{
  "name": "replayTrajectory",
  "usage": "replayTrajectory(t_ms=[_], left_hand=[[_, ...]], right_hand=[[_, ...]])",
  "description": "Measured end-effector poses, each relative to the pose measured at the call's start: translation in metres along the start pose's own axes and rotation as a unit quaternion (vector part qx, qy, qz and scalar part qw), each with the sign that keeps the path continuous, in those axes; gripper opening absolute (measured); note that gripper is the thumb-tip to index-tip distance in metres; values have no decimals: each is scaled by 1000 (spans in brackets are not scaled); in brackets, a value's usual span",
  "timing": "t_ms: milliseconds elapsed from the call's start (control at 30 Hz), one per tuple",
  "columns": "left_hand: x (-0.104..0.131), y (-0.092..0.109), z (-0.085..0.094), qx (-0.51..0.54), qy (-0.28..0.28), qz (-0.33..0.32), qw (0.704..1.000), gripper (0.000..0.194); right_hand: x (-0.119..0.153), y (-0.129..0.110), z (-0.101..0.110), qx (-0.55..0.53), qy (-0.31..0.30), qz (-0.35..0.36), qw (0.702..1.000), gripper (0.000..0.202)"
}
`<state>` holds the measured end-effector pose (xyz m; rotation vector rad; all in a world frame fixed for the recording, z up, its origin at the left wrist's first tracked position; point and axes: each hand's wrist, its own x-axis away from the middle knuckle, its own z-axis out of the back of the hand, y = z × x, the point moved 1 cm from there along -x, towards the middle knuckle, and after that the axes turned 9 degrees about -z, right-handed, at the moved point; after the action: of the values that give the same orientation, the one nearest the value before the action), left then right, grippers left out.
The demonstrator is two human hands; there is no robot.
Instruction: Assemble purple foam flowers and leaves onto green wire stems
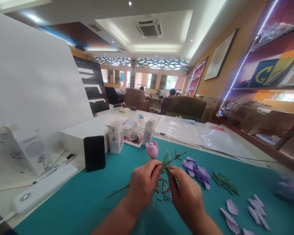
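Observation:
My left hand (143,181) is closed in a pinch on a green artificial flower stem (172,160) with leaves, its tip pointing right. My right hand (187,189) pinches green leafy parts of it right beside the left fingertips. The fingers hide where the pieces meet. Just above the left hand shows a pink artificial flower (152,149); how it is attached is hidden. From behind the left hand a thin green stalk (117,191) sticks out to the left. Small red and green pieces (165,187) lie on the mat between the wrists.
On the green mat (93,195), purple petals (198,173), green sticks (225,183), lilac buds (257,210) and loose petals (231,207) lie to the right. A black phone-like slab (94,153), small boxes (116,138) and a white lamp base (46,187) stand left. People sit far behind.

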<state>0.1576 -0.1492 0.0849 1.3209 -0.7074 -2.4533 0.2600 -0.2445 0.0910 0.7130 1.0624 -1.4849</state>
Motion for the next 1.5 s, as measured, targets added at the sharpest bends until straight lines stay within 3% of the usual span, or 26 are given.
replayTrajectory(t_ms=[167,300,400,533,767,1233,1400,1500], left_hand=[[-1,0,0,30,-3,23,999,19],[-6,0,5,126,2,90,988,20],[-11,-1,10,270,-5,174,947,25],[-14,-3,12,404,-48,251,878,34],[-11,-5,4,487,-63,316,812,34],[-13,-1,6,531,-41,332,779,34],[-14,-1,6,547,3,332,769,31],[-16,-2,7,562,42,327,759,28]], right_hand=[[2,-1,-1,17,14,36,999,16],[0,0,1,-7,-26,11,1000,14],[-3,5,5,-47,-54,-42,997,14],[-6,13,10,-61,-30,-110,992,20],[-12,18,14,8,12,-43,999,18],[-10,15,11,3,11,-44,999,18],[-7,14,12,-62,-11,-155,986,13],[-4,8,8,-113,-80,-242,960,17]])
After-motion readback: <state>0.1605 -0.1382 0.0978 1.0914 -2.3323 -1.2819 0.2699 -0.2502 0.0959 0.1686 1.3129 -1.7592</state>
